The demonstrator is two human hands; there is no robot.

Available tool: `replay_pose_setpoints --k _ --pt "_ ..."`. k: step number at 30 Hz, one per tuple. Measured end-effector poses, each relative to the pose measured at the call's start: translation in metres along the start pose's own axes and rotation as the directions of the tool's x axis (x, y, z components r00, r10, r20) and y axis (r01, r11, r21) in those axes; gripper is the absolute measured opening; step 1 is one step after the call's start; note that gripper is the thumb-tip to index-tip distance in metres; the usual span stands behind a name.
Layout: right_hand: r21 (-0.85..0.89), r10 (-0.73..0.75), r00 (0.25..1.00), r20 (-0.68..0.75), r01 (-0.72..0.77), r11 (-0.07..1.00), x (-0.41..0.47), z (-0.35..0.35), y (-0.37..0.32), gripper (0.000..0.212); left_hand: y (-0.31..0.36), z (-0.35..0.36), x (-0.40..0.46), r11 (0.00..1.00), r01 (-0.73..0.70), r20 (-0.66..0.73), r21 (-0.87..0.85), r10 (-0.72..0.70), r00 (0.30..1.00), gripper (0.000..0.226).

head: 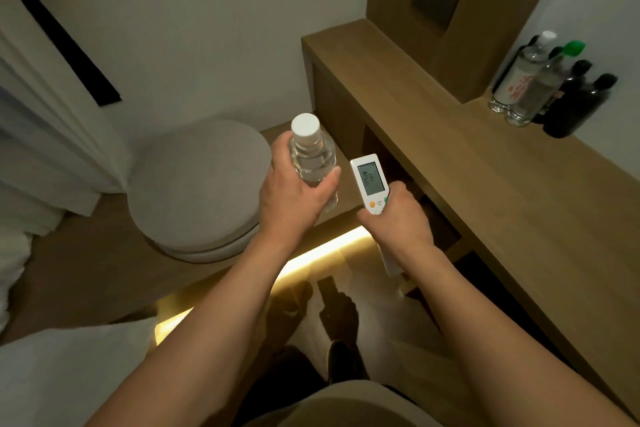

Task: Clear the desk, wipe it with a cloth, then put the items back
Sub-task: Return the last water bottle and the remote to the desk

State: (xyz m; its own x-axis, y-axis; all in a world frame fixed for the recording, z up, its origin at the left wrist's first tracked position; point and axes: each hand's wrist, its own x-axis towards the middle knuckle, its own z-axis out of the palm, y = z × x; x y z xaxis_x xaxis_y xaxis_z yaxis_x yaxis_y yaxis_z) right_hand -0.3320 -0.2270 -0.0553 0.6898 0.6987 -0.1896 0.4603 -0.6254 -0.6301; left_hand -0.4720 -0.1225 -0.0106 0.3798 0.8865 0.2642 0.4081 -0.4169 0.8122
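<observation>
Clear plastic bottle (313, 158) gripped between left fingers (277, 156), white remote (370, 182) clenched in right fingers (398, 192); liable to slip if either grasp loosens.

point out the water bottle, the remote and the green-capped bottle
water bottle (313, 158): head view, clear neck below the white cap
remote (370, 178): head view, on its screen
green-capped bottle (574, 48): head view, on the green cap
</observation>
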Motion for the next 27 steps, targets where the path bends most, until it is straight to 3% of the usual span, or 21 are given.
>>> replay_pose_setpoints --k 12,20,27 --pt "0.075 0.246 0.956 -0.163 -0.237 0.969 0.135 -0.019 -0.021 0.054 -0.017 0.075 0.165 0.989 -0.079 0.218 -0.124 0.104 0.970 0.081" --pt "0.226 0.464 0.841 -0.279 -0.412 0.883 0.194 -0.034 -0.024 0.054 -0.010 0.130 0.255 0.966 -0.171 0.440 -0.196 0.242 0.865 0.083" --pt "0.323 0.638 0.688 -0.346 -0.551 0.769 0.191 -0.055 0.019 0.047 0.020 0.196 0.262 0.939 -0.197 0.586 -0.282 0.332 0.739 0.079"
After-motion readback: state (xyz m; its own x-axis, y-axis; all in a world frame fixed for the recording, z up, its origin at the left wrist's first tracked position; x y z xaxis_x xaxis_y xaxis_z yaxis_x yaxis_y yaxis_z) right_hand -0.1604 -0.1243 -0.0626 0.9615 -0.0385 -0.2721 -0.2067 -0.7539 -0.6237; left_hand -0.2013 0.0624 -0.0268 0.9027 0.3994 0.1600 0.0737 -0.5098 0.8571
